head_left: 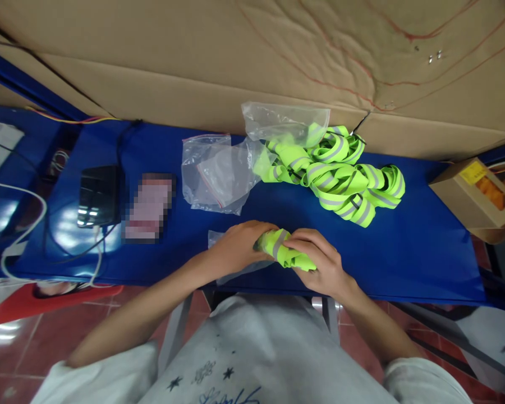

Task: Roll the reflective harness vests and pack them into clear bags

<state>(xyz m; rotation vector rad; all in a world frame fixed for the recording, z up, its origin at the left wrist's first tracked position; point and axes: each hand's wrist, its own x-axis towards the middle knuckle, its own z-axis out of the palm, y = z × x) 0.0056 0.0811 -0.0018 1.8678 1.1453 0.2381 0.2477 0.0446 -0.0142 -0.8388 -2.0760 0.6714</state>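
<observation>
Over the table's front edge, my right hand point(322, 261) is closed around a folded neon-yellow reflective strap point(283, 247) with grey bands. My left hand point(242, 244) curls around the strap's left end, where a clear plastic bag point(246, 272) shows beneath the palm and wrist. The bag seems gripped in those fingers, though its mouth is mostly hidden by the hand. Behind my hands lies a tangled pile of similar reflective straps point(340, 174). Several more clear bags point(219, 171) rest left of that pile, and one bag point(284, 120) overlaps its back.
On the blue table point(425, 252), a black device point(99, 196) with cables and a phone point(149, 207) lie to the left. A cardboard box point(475, 193) stands at the right end. Brown cardboard point(172, 84) walls off the back. A red stool point(54, 303) is below left.
</observation>
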